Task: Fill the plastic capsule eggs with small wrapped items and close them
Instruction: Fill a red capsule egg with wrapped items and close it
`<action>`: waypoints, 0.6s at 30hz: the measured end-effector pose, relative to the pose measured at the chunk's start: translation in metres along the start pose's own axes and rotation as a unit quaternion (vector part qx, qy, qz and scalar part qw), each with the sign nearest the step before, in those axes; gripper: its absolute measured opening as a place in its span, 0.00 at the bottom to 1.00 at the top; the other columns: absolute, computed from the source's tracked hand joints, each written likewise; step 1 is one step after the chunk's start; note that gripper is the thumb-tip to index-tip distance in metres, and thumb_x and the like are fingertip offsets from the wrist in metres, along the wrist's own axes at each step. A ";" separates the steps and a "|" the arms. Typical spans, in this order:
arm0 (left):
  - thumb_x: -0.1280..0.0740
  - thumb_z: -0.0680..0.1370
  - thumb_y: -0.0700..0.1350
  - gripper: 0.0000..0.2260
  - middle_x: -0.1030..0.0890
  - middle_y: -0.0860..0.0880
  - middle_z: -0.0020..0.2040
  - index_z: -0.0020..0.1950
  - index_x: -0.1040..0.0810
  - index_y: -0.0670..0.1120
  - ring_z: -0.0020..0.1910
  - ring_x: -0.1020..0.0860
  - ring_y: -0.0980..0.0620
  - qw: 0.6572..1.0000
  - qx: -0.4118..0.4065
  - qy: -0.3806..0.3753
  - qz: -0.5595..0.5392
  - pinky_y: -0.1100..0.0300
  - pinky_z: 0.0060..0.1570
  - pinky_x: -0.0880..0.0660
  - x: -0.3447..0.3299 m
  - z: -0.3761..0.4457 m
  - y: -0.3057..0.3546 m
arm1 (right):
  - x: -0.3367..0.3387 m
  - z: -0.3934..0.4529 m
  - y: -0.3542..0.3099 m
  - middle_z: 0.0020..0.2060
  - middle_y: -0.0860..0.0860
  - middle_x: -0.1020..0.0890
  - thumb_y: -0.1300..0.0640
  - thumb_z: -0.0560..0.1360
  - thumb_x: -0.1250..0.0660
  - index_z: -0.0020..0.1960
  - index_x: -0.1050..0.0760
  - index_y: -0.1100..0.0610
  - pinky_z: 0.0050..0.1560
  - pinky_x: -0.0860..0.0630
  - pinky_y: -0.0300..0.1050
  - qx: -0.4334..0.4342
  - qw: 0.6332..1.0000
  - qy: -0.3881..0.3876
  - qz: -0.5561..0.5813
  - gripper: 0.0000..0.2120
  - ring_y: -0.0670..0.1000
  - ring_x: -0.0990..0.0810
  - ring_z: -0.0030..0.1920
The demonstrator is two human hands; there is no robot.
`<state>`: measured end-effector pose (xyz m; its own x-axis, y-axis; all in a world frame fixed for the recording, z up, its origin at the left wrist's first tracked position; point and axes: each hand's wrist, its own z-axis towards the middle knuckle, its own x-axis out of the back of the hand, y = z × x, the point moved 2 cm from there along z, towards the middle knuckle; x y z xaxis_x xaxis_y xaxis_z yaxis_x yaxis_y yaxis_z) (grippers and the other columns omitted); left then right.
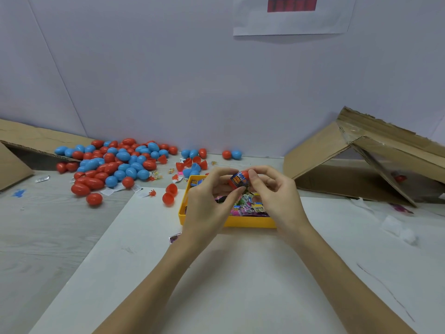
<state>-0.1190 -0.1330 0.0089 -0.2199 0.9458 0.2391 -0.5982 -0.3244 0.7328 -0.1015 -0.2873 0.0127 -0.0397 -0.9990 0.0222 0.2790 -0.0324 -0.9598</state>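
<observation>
**Both hands working a wrapped item into a red egg half above the yellow tray**

Head view: the left hand [212, 201] and the right hand [272, 191] are meeting over the middle of the table [48, 232], just above the yellow tray [240, 222]. Together they are pinching a red capsule egg half [243, 175] with a small blue wrapped item [237, 180] sitting at its opening; the left thumb and fingers are curling under it, the right thumb and forefinger are pressing on its top and side. The tray is lying on a white sheet [216, 273] that is covering the near part of the table, and it is holding a heap of colourful wrapped packets [248, 204]. An opened red egg [169, 194] is lying just beside the tray's left wall. A large pile of red and blue eggs [115, 162] is spreading along the far left edge, against the wall. A cardboard flap [14, 150] is lying at the far left corner, and a torn cardboard box [368, 160] is sitting at the far right
</observation>
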 end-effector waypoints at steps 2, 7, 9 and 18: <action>0.23 0.75 0.39 0.16 0.14 0.52 0.51 0.61 0.20 0.43 0.49 0.15 0.58 1.000 0.002 -0.003 0.003 0.62 0.52 0.19 -0.001 0.000 0.000 | -0.001 0.000 0.001 0.44 0.49 0.13 0.50 0.81 0.32 0.55 0.18 0.50 0.41 0.18 0.39 0.000 1.000 0.006 -0.001 0.07 0.46 0.13 0.46; 0.25 0.76 0.39 0.15 0.15 0.54 0.51 0.62 0.20 0.45 0.50 0.16 0.61 0.999 0.000 -0.030 0.029 0.65 0.52 0.20 0.005 0.004 -0.003 | -0.003 -0.001 0.004 0.46 0.52 0.13 0.49 0.82 0.33 0.56 0.18 0.52 0.46 0.15 0.49 0.007 1.000 0.015 -0.027 0.09 0.53 0.13 0.47; 0.25 0.76 0.37 0.15 0.16 0.56 0.52 0.62 0.20 0.45 0.50 0.16 0.62 0.997 -0.017 -0.046 0.054 0.65 0.52 0.20 0.007 0.005 -0.004 | -0.005 -0.001 0.002 0.47 0.52 0.13 0.50 0.82 0.33 0.57 0.18 0.53 0.44 0.15 0.48 0.002 1.000 -0.013 -0.024 0.09 0.52 0.13 0.46; 0.26 0.77 0.46 0.27 0.18 0.58 0.50 0.74 0.32 0.48 0.45 0.17 0.58 0.994 0.011 -0.076 0.078 0.66 0.45 0.20 0.003 0.003 -0.014 | 0.008 0.009 0.004 0.51 0.58 0.13 0.57 0.81 0.31 0.59 0.18 0.65 0.44 0.18 0.38 -0.155 0.962 -0.014 0.225 0.13 0.52 0.13 0.48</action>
<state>-0.1093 -0.1261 0.0011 -0.1881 0.8764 0.4433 -0.5489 -0.4681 0.6925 -0.0926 -0.2960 0.0118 0.0454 -0.9106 -0.4108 -0.0380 0.4094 -0.9116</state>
